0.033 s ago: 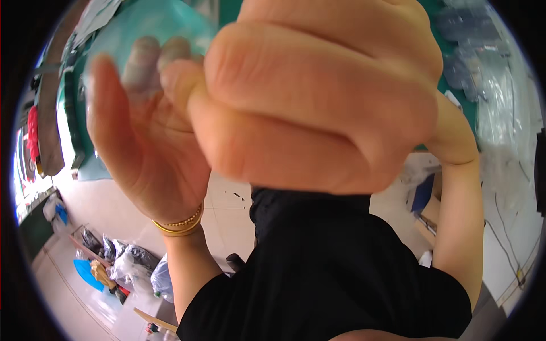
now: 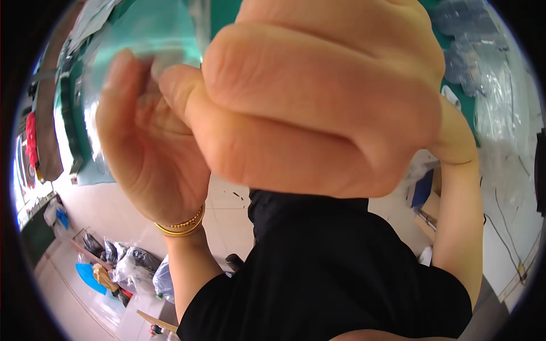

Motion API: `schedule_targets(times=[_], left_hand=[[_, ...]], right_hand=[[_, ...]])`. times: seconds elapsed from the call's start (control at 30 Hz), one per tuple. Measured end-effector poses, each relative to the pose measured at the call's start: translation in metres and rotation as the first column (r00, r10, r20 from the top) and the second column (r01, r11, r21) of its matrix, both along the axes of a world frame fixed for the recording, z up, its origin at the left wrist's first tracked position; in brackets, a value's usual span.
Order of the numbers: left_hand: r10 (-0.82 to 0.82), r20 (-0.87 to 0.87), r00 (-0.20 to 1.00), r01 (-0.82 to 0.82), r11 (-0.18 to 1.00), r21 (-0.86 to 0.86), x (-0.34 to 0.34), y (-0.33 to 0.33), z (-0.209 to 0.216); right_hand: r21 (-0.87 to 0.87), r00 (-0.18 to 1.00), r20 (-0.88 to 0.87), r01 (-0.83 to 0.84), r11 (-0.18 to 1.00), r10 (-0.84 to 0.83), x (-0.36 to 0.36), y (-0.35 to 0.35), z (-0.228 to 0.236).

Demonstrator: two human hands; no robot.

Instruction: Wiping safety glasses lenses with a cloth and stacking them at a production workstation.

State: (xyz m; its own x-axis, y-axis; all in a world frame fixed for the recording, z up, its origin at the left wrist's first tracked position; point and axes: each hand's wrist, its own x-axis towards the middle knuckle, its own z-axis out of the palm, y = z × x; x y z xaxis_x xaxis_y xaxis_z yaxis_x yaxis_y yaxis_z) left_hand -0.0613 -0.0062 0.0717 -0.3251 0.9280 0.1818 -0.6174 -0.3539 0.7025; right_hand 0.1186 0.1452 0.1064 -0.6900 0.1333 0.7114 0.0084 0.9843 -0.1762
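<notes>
My right hand (image 2: 324, 108) is a closed fist very near the camera, filling the upper middle. Whatever its fingers hold is hidden. At its left, my left hand (image 2: 159, 142), with gold bracelets (image 2: 181, 228) on the wrist, shows its palm. The left thumb stands up and apart from the palm; the fingertips are blurred and partly covered. A clear plastic bag or sheet (image 2: 136, 28) spreads around the left fingertips and runs behind the right fist. I cannot tell where its edges end.
Clear plastic packaging (image 2: 500, 108) lies on the right over a pale surface. Green surface (image 2: 224, 14) shows behind the hands. Below left, bags (image 2: 136, 267) and a blue item (image 2: 90, 277) sit on the floor. An open cardboard box (image 2: 430, 210) stands at lower right, near cables (image 2: 506, 244).
My left thumb and fingers have curled lower and inward, and the clear plastic around them has shifted, with a bright fold across the fingertips. The right fist has hardly moved.
</notes>
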Motion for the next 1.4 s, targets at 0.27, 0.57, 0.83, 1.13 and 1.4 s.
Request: schedule_targets(times=[0.27,0.57,0.83,1.13,1.4], left_hand=[[-0.084,-0.302,0.950,0.003,0.966,-0.258,0.051,-0.020,-0.038],[-0.348,-0.424,0.836,0.148,0.888,-0.436,0.070,-0.030,-0.059],[-0.109,-0.709,0.696,-0.284,0.866,-0.411,0.069,-0.009,-0.068],[-0.109,-0.767,0.632,-0.482,0.719,-0.500,0.086,0.006,-0.072],[-0.077,-0.821,0.566,-0.535,0.723,-0.436,0.089,0.007,-0.077]], right_hand=[[-0.969,0.969,-0.199,-0.217,-0.121,-0.144,0.104,-0.030,-0.071],[-0.944,0.964,-0.154,-0.208,-0.256,-0.217,0.152,-0.069,-0.092],[-0.956,0.902,0.261,0.290,0.036,-0.344,0.130,-0.050,-0.088],[-0.855,0.823,0.461,0.512,0.084,-0.331,0.123,-0.045,-0.097],[-0.857,0.828,0.463,0.510,0.079,-0.316,0.122,-0.045,-0.098]])
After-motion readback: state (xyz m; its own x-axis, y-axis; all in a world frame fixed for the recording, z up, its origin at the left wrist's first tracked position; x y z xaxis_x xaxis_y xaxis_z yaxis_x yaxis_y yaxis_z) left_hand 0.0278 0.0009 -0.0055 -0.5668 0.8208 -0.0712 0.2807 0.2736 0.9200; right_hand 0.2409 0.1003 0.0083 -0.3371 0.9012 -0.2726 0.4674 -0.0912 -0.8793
